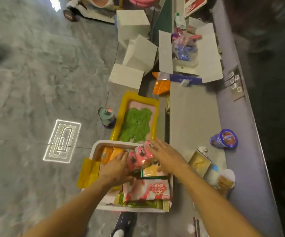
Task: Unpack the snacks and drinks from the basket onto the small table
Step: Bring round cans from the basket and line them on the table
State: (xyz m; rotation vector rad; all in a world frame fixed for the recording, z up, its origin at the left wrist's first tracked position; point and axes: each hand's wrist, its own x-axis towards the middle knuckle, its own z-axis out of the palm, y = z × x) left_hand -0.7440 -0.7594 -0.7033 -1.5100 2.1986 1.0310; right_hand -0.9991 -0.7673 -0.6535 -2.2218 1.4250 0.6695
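Observation:
A white basket (96,147) full of snack packets stands on the floor below me. Both my hands are inside it, on either side of a pink snack packet (139,158). My left hand (116,165) lies against the packet's left side with its fingers nearly straight. My right hand (165,155) lies over the packet's right end, fingers spread. Orange packets (109,153) sit at the basket's far left, a red-and-white biscuit bag (148,189) near me. On the grey small table (191,113) to the right stand a blue cup (224,139), a yellow box (199,162) and a white bottle (212,174).
A yellow tray (121,120) with green material lies just beyond the basket, with a teal can (106,116) to its left. White boxes (126,78) and an open carton (210,53) crowd the far end. An orange bag (161,86) lies by the table's far corner. My foot (124,224) is below the basket.

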